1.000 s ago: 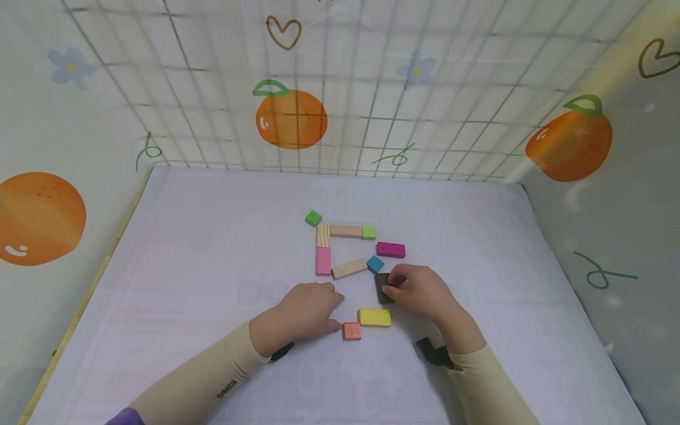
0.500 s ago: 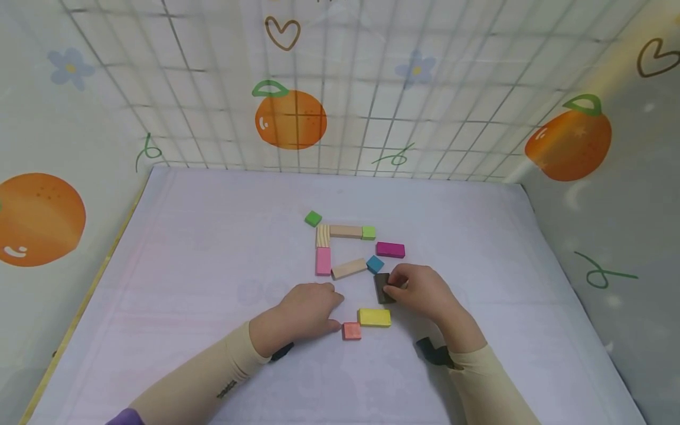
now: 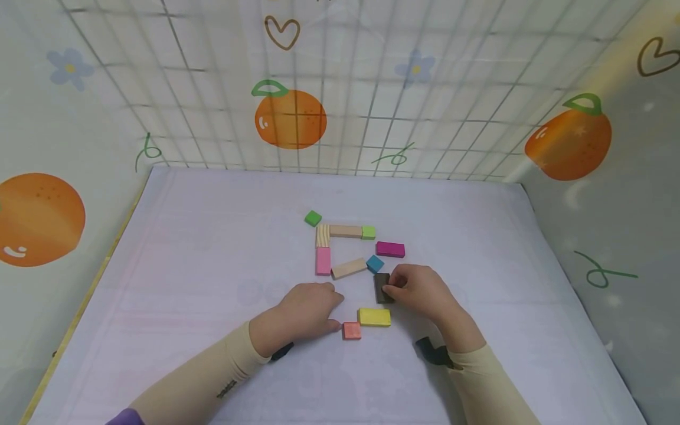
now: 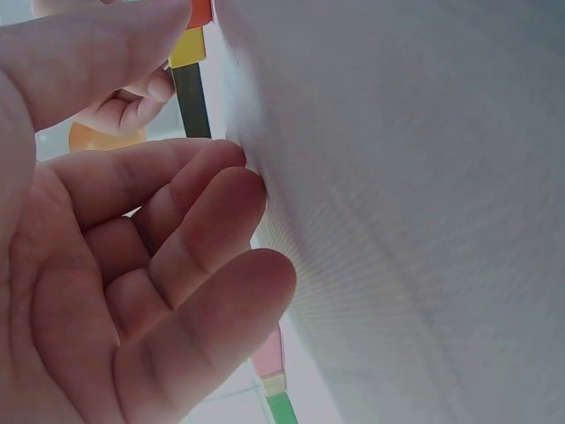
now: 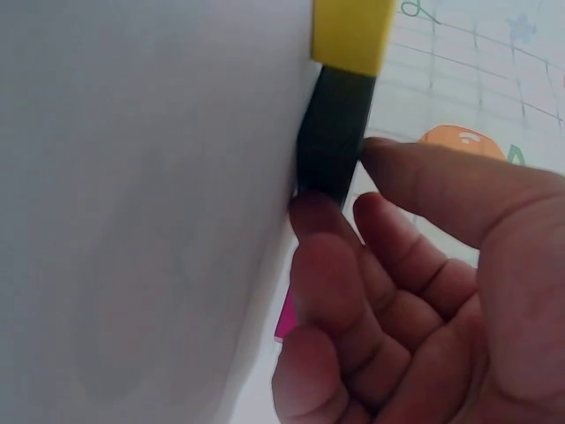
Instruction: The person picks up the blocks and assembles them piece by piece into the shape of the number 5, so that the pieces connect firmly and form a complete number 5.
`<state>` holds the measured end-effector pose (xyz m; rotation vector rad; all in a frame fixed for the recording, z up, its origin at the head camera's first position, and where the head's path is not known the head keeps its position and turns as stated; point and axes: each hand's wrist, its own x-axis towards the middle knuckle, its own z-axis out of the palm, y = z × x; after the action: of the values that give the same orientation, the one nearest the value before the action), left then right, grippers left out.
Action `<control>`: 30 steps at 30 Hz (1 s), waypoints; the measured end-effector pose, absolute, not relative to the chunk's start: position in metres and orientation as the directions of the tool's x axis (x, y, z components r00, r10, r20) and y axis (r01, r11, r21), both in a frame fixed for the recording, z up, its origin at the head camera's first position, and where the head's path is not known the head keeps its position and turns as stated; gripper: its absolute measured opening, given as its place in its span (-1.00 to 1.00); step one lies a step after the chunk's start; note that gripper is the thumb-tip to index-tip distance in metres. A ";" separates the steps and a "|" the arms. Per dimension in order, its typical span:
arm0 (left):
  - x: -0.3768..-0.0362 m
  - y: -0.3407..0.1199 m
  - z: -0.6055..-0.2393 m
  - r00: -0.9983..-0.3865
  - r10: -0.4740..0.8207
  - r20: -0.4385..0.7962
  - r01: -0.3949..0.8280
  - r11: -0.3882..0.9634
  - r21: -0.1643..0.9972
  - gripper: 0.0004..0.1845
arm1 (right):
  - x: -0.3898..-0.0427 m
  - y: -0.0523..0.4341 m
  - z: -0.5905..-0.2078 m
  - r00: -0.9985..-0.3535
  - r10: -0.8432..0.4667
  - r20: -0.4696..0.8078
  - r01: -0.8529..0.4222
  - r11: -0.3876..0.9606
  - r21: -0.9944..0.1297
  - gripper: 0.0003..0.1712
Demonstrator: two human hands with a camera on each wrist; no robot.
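My right hand (image 3: 422,289) bends over the black block (image 3: 381,288), thumb and fingertips on its right side and edge in the head view. In the right wrist view the thumb (image 5: 415,172) meets the black block while a fingertip touches its end. My left hand (image 3: 300,310) rests on the table with fingers loosely bent and holds nothing. Its thumb tip is at the left edge of a coral block (image 3: 352,331); whether they touch I cannot tell. A yellow block (image 3: 374,317) lies beside the coral one, just in front of the black block.
Behind the hands, a striped wood block (image 3: 323,235), a pink block (image 3: 323,261), a tan block (image 3: 346,231) and a light green block (image 3: 369,233) form a corner. Near them lie a slanted tan block (image 3: 349,268), blue (image 3: 375,264), magenta (image 3: 390,249) and green (image 3: 313,218) blocks.
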<state>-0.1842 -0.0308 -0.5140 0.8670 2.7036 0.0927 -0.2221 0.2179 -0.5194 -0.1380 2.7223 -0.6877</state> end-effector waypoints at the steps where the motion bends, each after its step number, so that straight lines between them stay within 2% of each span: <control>1: -0.184 -0.031 -0.514 -0.773 0.577 -0.263 0.557 0.816 0.152 -0.50 | -0.222 0.218 -0.519 -0.940 -0.173 -0.293 -0.014 0.879 -0.477 -0.87; 12: -0.183 -0.030 -0.512 -0.770 0.575 -0.275 0.550 0.818 0.168 -0.48 | -0.218 0.225 -0.507 -0.951 -0.138 -0.278 0.000 0.895 -0.445 -0.82; 20: -0.180 -0.028 -0.513 -0.762 0.585 -0.278 0.548 0.811 0.206 -0.45 | -0.224 0.243 -0.486 -0.984 -0.142 -0.109 -0.076 0.883 -0.463 -0.80; 24: -0.176 -0.021 -0.518 -0.748 0.612 -0.258 0.573 0.791 0.215 -0.34 | -0.240 0.247 -0.486 -0.989 -0.142 -0.034 -0.115 0.902 -0.416 -0.67; 27: -0.172 -0.010 -0.521 -0.734 0.640 -0.226 0.613 0.768 0.187 -0.21 | -0.253 0.243 -0.491 -0.986 -0.161 -0.037 -0.135 0.912 -0.387 -0.64; 30: -0.168 0.001 -0.523 -0.680 0.697 -0.226 0.685 0.714 0.143 -0.12 | -0.265 0.239 -0.499 -0.977 -0.200 -0.072 -0.158 0.909 -0.387 -0.61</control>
<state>-0.1675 0.0012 -0.5229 1.0942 2.6578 0.0678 -0.2652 0.2394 -0.4993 -0.2784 2.9607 -0.5862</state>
